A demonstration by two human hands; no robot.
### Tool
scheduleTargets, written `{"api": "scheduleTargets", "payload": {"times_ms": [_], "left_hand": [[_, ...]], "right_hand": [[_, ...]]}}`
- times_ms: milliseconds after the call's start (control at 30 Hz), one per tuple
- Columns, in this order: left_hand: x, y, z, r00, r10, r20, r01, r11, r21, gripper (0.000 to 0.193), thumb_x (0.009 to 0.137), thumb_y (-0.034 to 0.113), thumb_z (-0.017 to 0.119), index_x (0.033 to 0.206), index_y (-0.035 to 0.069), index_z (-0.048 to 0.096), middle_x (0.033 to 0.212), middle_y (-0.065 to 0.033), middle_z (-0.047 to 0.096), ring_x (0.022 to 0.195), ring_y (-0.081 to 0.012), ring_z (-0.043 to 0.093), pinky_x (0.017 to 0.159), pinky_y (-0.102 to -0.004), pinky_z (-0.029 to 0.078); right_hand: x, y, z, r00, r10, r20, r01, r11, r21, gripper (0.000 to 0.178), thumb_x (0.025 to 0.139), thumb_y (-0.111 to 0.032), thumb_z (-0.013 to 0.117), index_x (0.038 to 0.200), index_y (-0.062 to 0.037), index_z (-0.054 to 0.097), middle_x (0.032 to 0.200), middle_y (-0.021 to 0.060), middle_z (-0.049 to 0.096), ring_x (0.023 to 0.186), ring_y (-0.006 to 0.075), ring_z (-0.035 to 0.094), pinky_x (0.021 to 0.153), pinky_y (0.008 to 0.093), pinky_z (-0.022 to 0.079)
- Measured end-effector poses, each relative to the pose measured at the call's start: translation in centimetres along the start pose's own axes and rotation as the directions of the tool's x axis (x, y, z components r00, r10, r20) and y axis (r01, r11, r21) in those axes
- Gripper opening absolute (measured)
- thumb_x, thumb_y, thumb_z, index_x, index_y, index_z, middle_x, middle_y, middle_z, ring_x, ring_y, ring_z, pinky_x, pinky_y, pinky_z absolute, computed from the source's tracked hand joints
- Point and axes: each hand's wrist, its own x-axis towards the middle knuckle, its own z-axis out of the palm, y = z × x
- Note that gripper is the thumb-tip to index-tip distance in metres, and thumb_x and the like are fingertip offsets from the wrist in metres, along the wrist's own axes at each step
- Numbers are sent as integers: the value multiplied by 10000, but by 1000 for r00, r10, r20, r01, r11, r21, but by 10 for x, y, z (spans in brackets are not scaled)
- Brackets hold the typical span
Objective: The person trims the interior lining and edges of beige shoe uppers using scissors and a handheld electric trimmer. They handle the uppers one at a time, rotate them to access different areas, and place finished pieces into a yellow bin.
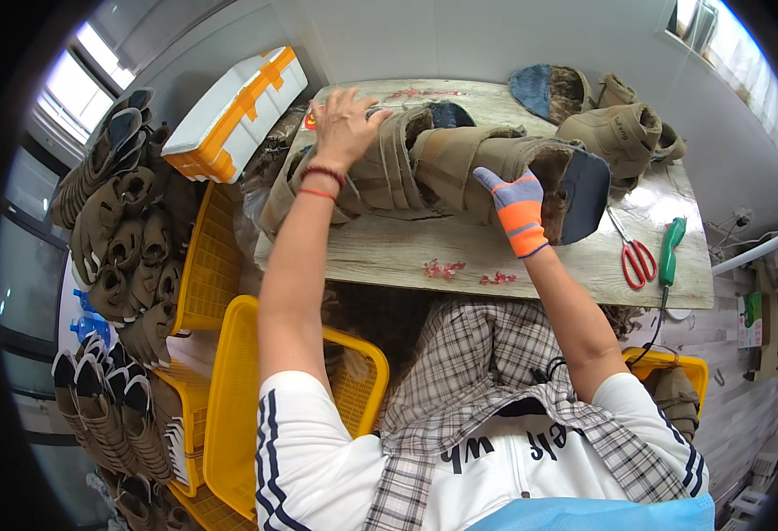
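A row of brown fur-lined boot uppers (459, 164), nested one into another, lies across the table in front of me. My left hand (346, 128) is bare, fingers spread, above the left part of the row; whether its palm touches them I cannot tell. My right hand (517, 208), in a grey and orange glove, grips the upper at the right end of the row, thumb apart on its outer side. Beside that hand the dark blue end piece (585, 196) of this upper sticks out to the right, next to its brown fur lining.
Red-handled scissors (638, 264) and a green corded trimmer (672, 250) lie on the table's right side. More uppers (614, 133) sit at the back right. A white foam box (238, 115) with orange tape, yellow crates (229, 416) and stacked uppers (128, 257) stand left.
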Motion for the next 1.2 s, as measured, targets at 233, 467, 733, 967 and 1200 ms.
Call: {"api": "scheduleTargets", "payload": {"times_ms": [233, 467, 733, 967, 1200], "left_hand": [[-19, -82, 19, 623, -1, 782, 687, 479, -546, 652, 887, 488, 542, 1354, 43, 447, 1365, -94, 460, 1259, -167, 410, 1050, -282, 298], [-40, -61, 14, 606, -26, 795, 708, 473, -525, 624, 858, 521, 563, 1224, 15, 571, 1222, -72, 589, 1123, -150, 515, 974, -262, 356], [-49, -53, 26, 814, -98, 572, 465, 700, -542, 535, 886, 483, 509, 1198, 54, 579, 1151, -148, 614, 1098, -290, 551, 939, -314, 385], [-16, -35, 12, 742, -258, 618, 407, 907, -110, 509, 841, 371, 599, 1150, -33, 584, 1155, -223, 589, 1105, -346, 538, 947, -373, 404], [117, 217, 40, 976, 220, 0, -176, 784, -595, 271, 836, 92, 555, 1093, 38, 623, 1098, -161, 600, 1065, -322, 544, 932, -389, 421]], "right_hand": [[19, -20, -2, 833, -11, 553, -200, 926, 320, 407, 705, -194, 814, 1009, 20, 648, 941, 75, 693, 829, 98, 612, 758, 273, 502], [21, 2, 68, 926, 47, 374, -234, 849, 474, 447, 630, -299, 863, 857, 29, 661, 748, 62, 674, 650, 77, 547, 588, 277, 473], [15, 34, 79, 901, -107, 421, -114, 878, 466, 470, 767, -402, 715, 967, 18, 648, 890, 151, 678, 802, 237, 629, 717, 347, 487], [10, 73, -124, 960, 173, 221, -182, 983, 23, 349, 842, -318, 619, 1093, -76, 631, 961, 137, 660, 915, 296, 620, 808, 327, 481], [-39, 198, -276, 992, -81, -100, -39, 554, -832, 226, 841, -264, 572, 986, -109, 650, 1022, 88, 631, 981, 267, 561, 852, 398, 415]]}}
